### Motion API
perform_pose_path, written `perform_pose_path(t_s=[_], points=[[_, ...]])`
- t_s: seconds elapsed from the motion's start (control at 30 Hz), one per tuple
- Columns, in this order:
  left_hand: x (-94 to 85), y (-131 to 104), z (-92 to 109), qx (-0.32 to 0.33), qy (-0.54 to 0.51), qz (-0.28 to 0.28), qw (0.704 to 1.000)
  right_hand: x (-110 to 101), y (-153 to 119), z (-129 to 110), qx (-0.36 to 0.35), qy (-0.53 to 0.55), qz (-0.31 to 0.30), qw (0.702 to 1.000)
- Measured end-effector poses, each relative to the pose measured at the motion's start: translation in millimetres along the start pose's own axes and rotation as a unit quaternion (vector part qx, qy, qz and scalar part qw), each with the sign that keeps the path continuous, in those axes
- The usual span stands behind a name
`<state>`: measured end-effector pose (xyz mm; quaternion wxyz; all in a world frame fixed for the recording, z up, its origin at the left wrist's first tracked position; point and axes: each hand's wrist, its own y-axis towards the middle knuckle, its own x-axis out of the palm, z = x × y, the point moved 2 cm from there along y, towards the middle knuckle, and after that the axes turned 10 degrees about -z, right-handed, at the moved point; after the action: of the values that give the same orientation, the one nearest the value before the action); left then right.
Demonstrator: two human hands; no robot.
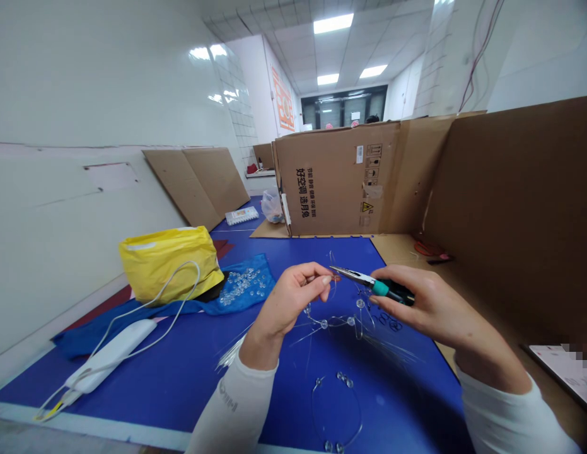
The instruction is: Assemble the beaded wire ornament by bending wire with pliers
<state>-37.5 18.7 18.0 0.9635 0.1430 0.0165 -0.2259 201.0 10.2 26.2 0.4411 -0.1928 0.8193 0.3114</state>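
My left hand is closed in a pinch at mid-table, with a thin wire and a small copper-coloured piece at its fingertips. My right hand grips needle-nose pliers with green and black handles. The pliers' tip points left and is right by the pinched piece; whether it touches cannot be made out. Below the hands lies thin clear wire strung with glass beads. Nearer the front edge, a wire loop carries several clear beads. Dark small rings lie under my right hand.
Loose clear beads rest on a blue cloth at left, beside a yellow bag. A white power strip with its cord lies front left. A large cardboard box stands behind, and cardboard walls the right side.
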Motion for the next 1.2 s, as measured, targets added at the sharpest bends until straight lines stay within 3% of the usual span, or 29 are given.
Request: perform_pose_path(t_s=[1.2], points=[[0.8,-0.2,-0.2,-0.009,-0.039,0.007,0.999,2.7,0.9,0.3,-0.005,0.016,0.008,1.000]])
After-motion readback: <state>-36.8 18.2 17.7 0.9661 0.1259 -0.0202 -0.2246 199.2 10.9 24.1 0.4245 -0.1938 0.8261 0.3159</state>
